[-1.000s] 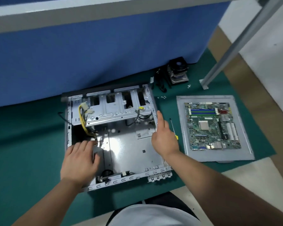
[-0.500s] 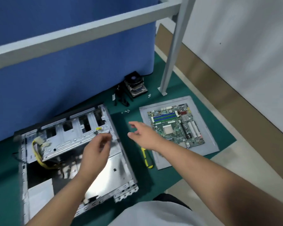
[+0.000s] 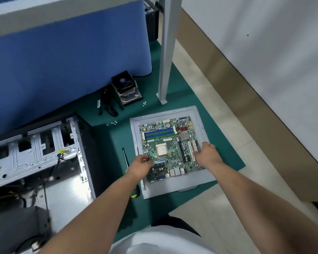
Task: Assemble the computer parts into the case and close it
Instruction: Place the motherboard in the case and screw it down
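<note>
On the green mat (image 3: 174, 92), right of the open case (image 3: 44, 162): one motherboard (image 3: 171, 149), lying flat and component side up on a grey side panel (image 3: 174, 187). Socket, memory slots and rear ports in view, ports at the near edge.

Left hand (image 3: 141, 166): at the board's left edge, fingers curled onto the rim; grip appears to be forming, though whether the edge is fully pinched cannot be told.

Right hand (image 3: 207, 154): at the board's right edge beside the white expansion slots, fingers curled over the rim; likewise apparently taking hold.

Case: on its side, left of the panel, interior facing up, drive cage at the far end, yellow-tipped cable (image 3: 62, 153) hanging into the bay.

Also present: screwdriver (image 3: 126, 160), between case and panel, partly under the left forearm; cooler with fan (image 3: 127, 88) by the blue partition (image 3: 62, 52); small loose screws (image 3: 114, 123) on the mat.

Step in hand, as judged: lifting the board for transfer into the case. Handling advice: hold by bare edges only, keep off the socket and slots, lift level with both hands together, clear the panel lip before moving left, push loose cables aside, and lead with the port edge toward the case's rear opening.
</note>
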